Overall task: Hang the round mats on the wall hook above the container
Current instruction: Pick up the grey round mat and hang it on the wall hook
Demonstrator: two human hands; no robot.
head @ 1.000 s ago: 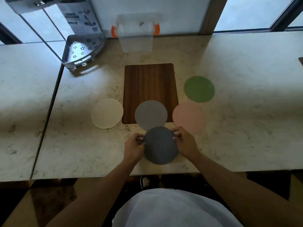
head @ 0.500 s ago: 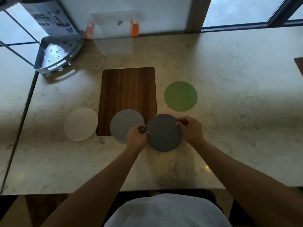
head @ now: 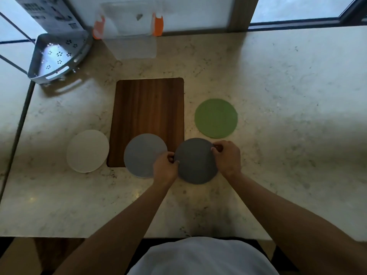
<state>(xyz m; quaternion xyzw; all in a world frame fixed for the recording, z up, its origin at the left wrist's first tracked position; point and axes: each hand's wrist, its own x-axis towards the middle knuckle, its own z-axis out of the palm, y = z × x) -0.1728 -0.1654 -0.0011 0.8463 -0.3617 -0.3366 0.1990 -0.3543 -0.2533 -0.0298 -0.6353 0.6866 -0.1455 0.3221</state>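
Both my hands grip a dark grey round mat (head: 195,160) by its edges: my left hand (head: 165,169) on its left rim, my right hand (head: 228,156) on its upper right rim. The pink mat seen earlier is hidden beneath it. A light grey mat (head: 142,153) lies half on the wooden board (head: 149,108), just left of my left hand. On the counter, a cream mat (head: 87,150) sits further left and a green mat (head: 216,118) lies beyond my right hand. A clear container (head: 131,38) with orange clips stands against the back wall; a small hook (head: 139,16) shows above it.
A grey perforated metal corner shelf (head: 57,58) sits at the back left beside a printed box (head: 49,14). The marble counter (head: 288,116) stretches right. A seam on the left separates a second counter.
The dark grey mat has been carried from the front edge up and to the right, onto the pink mat, which it now covers. Both hands kept their grip.
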